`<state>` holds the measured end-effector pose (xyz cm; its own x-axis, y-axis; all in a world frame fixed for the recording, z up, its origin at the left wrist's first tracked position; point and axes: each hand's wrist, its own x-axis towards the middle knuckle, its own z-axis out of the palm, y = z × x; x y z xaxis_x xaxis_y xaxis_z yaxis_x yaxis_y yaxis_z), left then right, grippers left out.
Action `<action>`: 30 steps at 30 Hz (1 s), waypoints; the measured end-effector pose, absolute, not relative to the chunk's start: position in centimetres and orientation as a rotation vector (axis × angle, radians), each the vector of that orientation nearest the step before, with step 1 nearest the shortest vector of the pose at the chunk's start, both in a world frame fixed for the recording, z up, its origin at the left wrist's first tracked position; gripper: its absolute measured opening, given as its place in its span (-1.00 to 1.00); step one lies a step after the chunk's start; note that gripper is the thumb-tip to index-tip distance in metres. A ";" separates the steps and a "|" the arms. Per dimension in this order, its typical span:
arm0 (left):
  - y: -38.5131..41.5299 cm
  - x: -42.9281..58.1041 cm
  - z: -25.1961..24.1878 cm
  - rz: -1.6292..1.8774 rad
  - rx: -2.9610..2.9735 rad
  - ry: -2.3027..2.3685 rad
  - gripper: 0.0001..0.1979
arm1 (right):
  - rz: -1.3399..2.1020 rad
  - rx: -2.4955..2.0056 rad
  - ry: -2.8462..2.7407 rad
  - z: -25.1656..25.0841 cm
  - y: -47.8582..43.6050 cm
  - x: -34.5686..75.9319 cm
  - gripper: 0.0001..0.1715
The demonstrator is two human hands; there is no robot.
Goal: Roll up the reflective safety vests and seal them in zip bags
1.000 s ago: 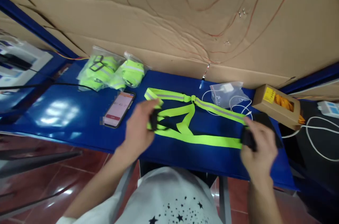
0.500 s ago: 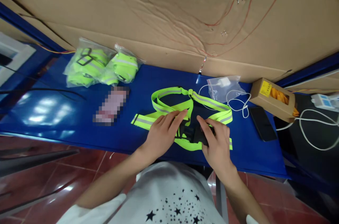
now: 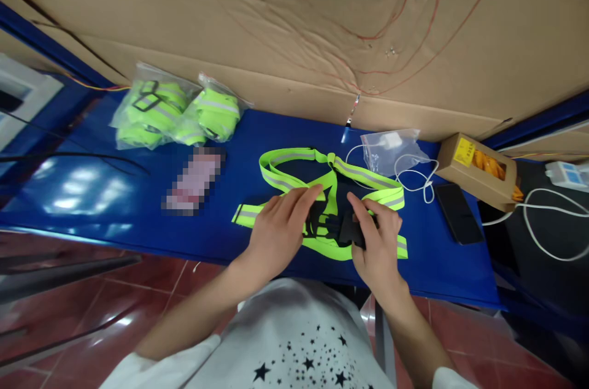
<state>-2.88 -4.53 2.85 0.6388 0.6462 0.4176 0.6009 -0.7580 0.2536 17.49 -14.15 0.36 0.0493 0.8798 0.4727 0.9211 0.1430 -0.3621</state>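
A reflective vest of neon-yellow straps [image 3: 289,177] with grey stripes lies on the blue table, its loops spread toward the back. My left hand [image 3: 278,226] is closed on the pronged half of a black side-release buckle [image 3: 316,223] at the front of the straps. Its prongs point right. In my right hand [image 3: 380,242] is the wider black socket half [image 3: 350,229], gripped between thumb and fingers. The prong tips lie at the socket's mouth; whether they are inside it I cannot tell. My fingers partly cover both halves.
Clear bags of folded neon straps [image 3: 159,107] sit at the back left, behind a pixelated pinkish object [image 3: 196,180]. To the right are a plastic bag [image 3: 391,153], a white cable [image 3: 414,177], a black phone [image 3: 459,214] and a cardboard box [image 3: 478,171]. A cardboard wall [image 3: 276,39] stands behind.
The buckle's prongs show more plainly between the two halves now. My left hand has shifted slightly left, and the straps have moved a little with my hands.
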 end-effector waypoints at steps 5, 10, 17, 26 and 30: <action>-5.5 -1.6 1.8 0.754 2.791 0.979 -0.37 | -0.067 -1.729 -1.865 0.4 -14.4 16.6 0.12; -5.9 -1.3 1.2 0.644 2.725 0.905 -0.37 | -0.007 -1.686 -1.917 -0.1 -14.2 16.2 0.15; -3.7 -3.5 4.2 0.503 2.109 0.423 0.08 | 0.263 -1.511 -1.644 2.1 -14.4 17.3 0.05; -2.5 -1.6 5.5 0.405 1.630 0.504 -0.02 | 0.587 -1.285 -1.395 5.8 -12.7 19.1 -0.06; -1.0 0.3 7.7 0.454 1.197 0.432 -0.46 | 0.797 -1.133 -1.419 8.6 -9.1 21.1 -0.06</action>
